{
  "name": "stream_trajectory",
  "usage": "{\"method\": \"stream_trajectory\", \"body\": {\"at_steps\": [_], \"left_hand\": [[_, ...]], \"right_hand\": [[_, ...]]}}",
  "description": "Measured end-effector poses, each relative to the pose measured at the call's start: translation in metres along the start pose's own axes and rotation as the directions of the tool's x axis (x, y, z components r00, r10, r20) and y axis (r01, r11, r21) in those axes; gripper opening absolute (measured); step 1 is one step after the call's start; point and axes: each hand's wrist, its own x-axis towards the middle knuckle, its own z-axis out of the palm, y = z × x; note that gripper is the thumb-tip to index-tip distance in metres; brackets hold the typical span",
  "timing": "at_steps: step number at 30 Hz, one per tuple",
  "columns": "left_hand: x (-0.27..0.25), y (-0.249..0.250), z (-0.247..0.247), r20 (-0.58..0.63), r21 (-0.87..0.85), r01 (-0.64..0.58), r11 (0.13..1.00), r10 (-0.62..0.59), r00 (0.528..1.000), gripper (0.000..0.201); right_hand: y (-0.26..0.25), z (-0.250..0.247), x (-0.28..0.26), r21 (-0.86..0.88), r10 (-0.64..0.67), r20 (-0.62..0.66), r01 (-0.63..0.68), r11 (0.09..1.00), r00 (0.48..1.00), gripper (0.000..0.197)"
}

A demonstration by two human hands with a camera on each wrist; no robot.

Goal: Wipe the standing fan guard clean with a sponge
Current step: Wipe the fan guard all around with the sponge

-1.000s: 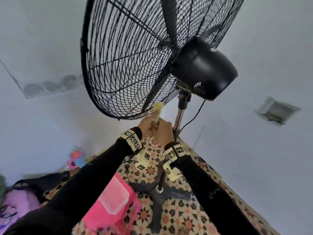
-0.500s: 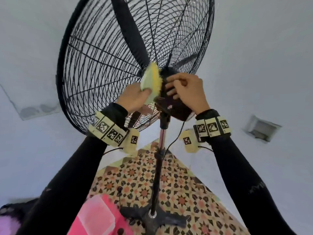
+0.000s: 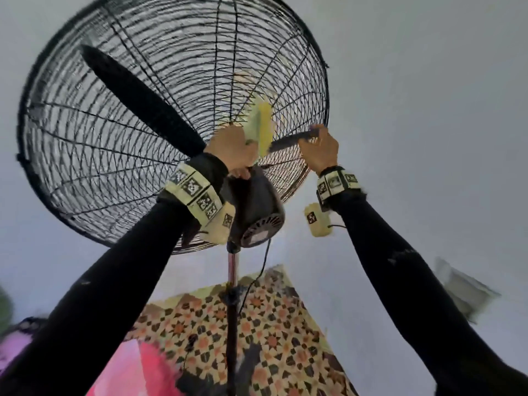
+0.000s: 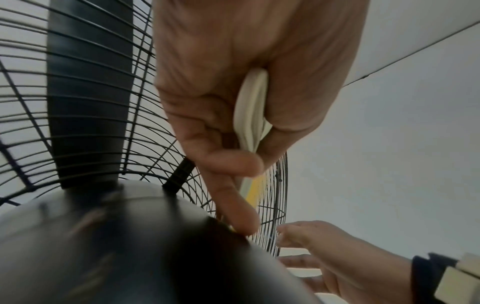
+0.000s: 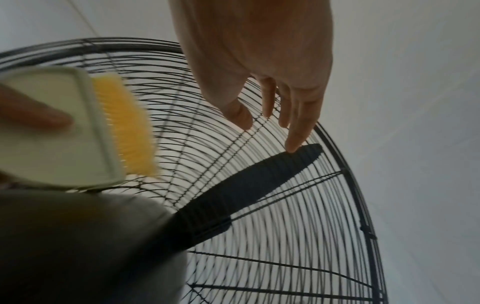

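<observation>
The black wire fan guard (image 3: 114, 124) of the standing fan fills the upper head view, seen from behind and below, with a dark blade (image 3: 137, 95) inside. My left hand (image 3: 231, 150) grips the sponge (image 3: 261, 127), pale green backed with a yellow bristly face, against the rear guard just above the motor housing (image 3: 254, 204). The left wrist view has the sponge (image 4: 250, 111) pinched between thumb and fingers of the left hand (image 4: 233, 102). My right hand (image 3: 320, 150) lies to the right of it. Its straight fingertips (image 5: 293, 147) touch the guard wires (image 5: 298, 226) over a blade (image 5: 259, 181).
The fan pole (image 3: 233, 281) and its cord (image 3: 257, 270) run down to a patterned floor mat (image 3: 271, 338). A pink container (image 3: 137, 372) sits at the lower left. A wall vent (image 3: 468, 292) is at the right. Plain grey walls surround the fan.
Both hands rose from the pole and motor housing to the rear guard. The sponge moved up and right; the right hand left the motor housing and now touches the wires.
</observation>
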Motion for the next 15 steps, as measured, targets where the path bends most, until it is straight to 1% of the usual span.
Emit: {"method": "stream_trajectory", "body": {"at_steps": [2,4,6,7,8,10,11,13,15], "left_hand": [[0.008,0.01,0.007,0.034,0.003,0.044,0.999,-0.044,0.998,0.04],[0.013,0.016,0.014,0.056,-0.037,0.098,0.995,-0.095,0.994,0.032],[0.011,0.021,0.02,0.071,-0.053,0.13,0.99,-0.126,0.989,0.029],[0.011,0.023,0.024,0.083,-0.052,0.127,0.991,-0.123,0.989,0.03],[0.009,0.024,0.028,0.085,-0.043,0.112,0.993,-0.108,0.99,0.032],[0.006,0.026,0.033,0.071,0.001,0.095,0.995,-0.095,0.993,0.036],[0.006,0.025,0.035,0.061,0.022,0.086,0.996,-0.087,0.994,0.038],[0.006,0.023,0.038,0.05,0.041,0.061,0.997,-0.063,0.997,0.039],[0.005,0.021,0.04,0.054,0.038,0.046,0.998,-0.048,0.997,0.04]], "right_hand": [[0.011,-0.005,0.022,0.054,0.014,-0.107,-0.008,0.998,0.994,0.035],[0.013,-0.009,0.041,0.121,0.018,-0.217,0.009,0.993,0.976,0.031],[0.01,-0.01,0.059,0.221,0.039,-0.271,0.023,0.975,0.962,0.039],[0.008,-0.011,0.066,0.257,0.053,-0.246,0.013,0.966,0.968,0.046],[0.008,-0.01,0.073,0.285,0.053,-0.194,0.005,0.959,0.98,0.053],[0.011,-0.01,0.081,0.31,0.01,-0.053,0.007,0.951,0.999,0.065],[0.014,-0.01,0.084,0.312,-0.02,0.009,0.017,0.95,1.0,0.069],[0.02,-0.014,0.088,0.32,-0.049,0.075,0.022,0.947,0.996,0.078],[0.025,-0.023,0.092,0.33,-0.024,0.107,-0.013,0.944,0.994,0.097]]}}
